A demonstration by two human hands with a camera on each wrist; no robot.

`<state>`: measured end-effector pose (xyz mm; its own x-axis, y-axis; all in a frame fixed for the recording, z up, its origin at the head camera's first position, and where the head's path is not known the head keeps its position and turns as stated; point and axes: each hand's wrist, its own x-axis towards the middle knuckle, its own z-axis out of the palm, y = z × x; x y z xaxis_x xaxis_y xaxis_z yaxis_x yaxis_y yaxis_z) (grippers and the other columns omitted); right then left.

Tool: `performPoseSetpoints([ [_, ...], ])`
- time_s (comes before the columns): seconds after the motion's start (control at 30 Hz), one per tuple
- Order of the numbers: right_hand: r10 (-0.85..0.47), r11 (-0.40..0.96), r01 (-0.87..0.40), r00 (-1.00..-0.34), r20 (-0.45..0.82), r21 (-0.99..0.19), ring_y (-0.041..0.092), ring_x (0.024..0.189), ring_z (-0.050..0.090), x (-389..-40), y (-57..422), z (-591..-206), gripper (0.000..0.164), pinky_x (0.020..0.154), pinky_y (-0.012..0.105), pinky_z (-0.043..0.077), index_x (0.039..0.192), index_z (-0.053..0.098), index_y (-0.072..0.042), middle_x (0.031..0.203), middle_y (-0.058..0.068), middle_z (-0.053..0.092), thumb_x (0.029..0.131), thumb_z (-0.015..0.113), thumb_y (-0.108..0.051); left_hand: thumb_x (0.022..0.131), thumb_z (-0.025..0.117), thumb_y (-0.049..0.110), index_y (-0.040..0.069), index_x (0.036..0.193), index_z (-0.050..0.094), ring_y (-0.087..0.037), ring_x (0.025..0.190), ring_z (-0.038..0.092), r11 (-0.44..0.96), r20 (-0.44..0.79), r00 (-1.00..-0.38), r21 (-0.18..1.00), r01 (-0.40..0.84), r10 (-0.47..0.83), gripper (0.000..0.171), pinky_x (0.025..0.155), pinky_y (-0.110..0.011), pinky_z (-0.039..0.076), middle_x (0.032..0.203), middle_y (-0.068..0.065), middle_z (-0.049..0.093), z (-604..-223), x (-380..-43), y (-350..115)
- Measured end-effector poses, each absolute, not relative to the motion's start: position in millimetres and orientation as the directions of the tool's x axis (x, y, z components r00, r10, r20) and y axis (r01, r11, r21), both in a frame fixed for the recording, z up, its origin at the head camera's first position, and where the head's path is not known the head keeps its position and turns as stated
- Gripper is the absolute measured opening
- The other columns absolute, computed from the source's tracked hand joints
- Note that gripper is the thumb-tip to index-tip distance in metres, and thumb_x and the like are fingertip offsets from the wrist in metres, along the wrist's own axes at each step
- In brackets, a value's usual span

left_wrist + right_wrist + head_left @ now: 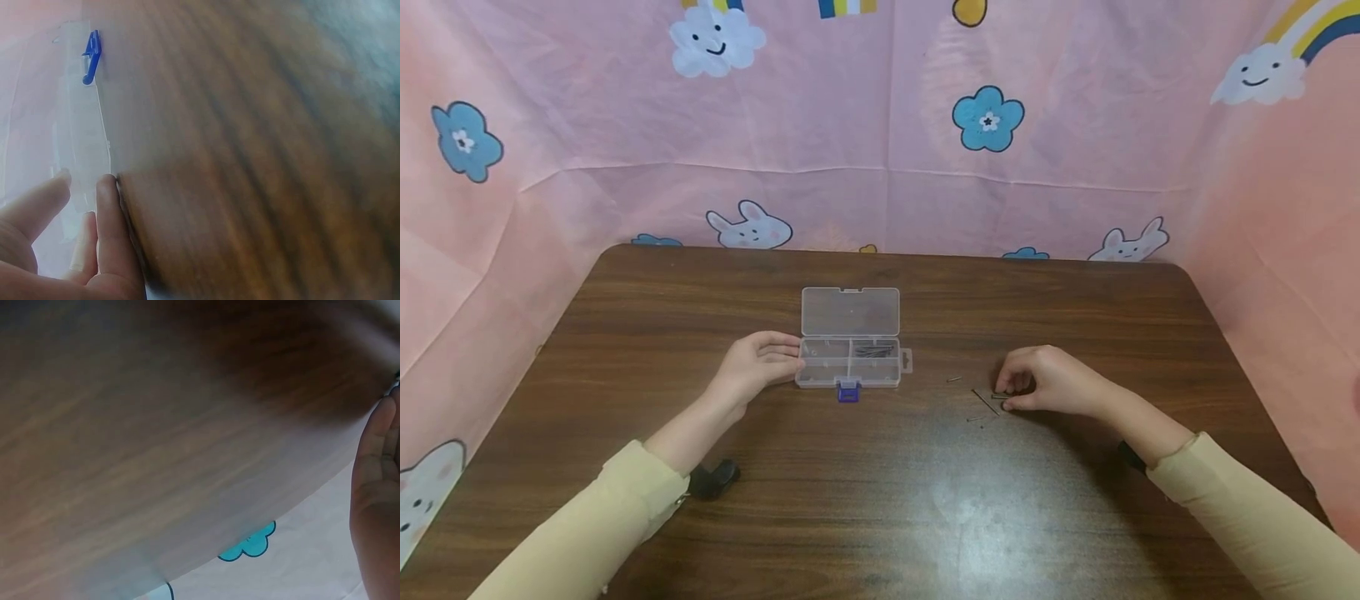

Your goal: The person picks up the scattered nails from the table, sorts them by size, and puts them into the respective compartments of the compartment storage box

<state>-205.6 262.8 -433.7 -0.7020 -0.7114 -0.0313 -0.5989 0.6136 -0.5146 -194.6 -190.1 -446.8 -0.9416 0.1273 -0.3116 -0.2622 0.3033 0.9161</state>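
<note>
A clear plastic compartment box (825,384) lies on the table with its lid (850,312) swung back and its blue latch (848,392) at the front. My left hand (756,367) holds the box's left end, thumb and fingers about its wall. Several dark nails (874,352) lie in the back right compartment. Right of the box, my right hand (1047,382) pinches a nail (997,396) between thumb and fingers, low over the table. A long thin nail (981,396) and a short nail (954,380) lie beside it. In the right wrist view the fingertips are mostly cut off.
The brown wooden table (880,517) has more tiny nails (974,419) in front of the right hand. A pink printed cloth (850,125) hangs behind and at both sides. A hanging tab (907,360) juts from the box's right end.
</note>
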Motion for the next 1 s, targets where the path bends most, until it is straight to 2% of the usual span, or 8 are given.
performPoseSetpoints([
  [0.37,-0.721,0.6,-0.611,-0.693,-0.018,-0.517,-0.001,0.075,0.06,-211,260,-439,0.018,0.066,0.021,0.057,0.089,0.076,-0.018,0.087,-0.01,0.071,0.088,0.08,0.0,0.101,0.073,0.012,-0.006,0.144,0.055,0.002,0.098,0.069,0.3,-0.315,-0.941,0.916,-0.268,0.121,0.05,0.088,-0.016,0.061,0.141,-0.026,0.064,-446,-194,-191],
  [0.73,-0.735,0.585,-0.63,-0.678,-0.006,-0.51,0.0,0.074,0.06,-215,253,-436,0.017,0.065,0.021,0.056,0.088,0.075,-0.016,0.086,-0.008,0.071,0.089,0.078,0.001,0.101,0.074,0.016,-0.004,0.145,0.056,0.0,0.102,0.068,0.326,-0.317,-0.941,0.908,-0.264,0.12,0.052,0.088,-0.015,0.058,0.142,-0.024,0.065,-447,-195,-190],
  [1.0,-0.736,0.595,-0.647,-0.676,-0.001,-0.477,0.002,0.074,0.06,-224,239,-432,0.015,0.066,0.022,0.055,0.089,0.075,-0.017,0.087,-0.007,0.071,0.091,0.077,-0.002,0.101,0.074,0.017,-0.002,0.145,0.056,-0.005,0.109,0.068,0.34,-0.321,-0.94,0.902,-0.265,0.119,0.051,0.092,-0.016,0.056,0.143,-0.023,0.064,-446,-194,-191],
])
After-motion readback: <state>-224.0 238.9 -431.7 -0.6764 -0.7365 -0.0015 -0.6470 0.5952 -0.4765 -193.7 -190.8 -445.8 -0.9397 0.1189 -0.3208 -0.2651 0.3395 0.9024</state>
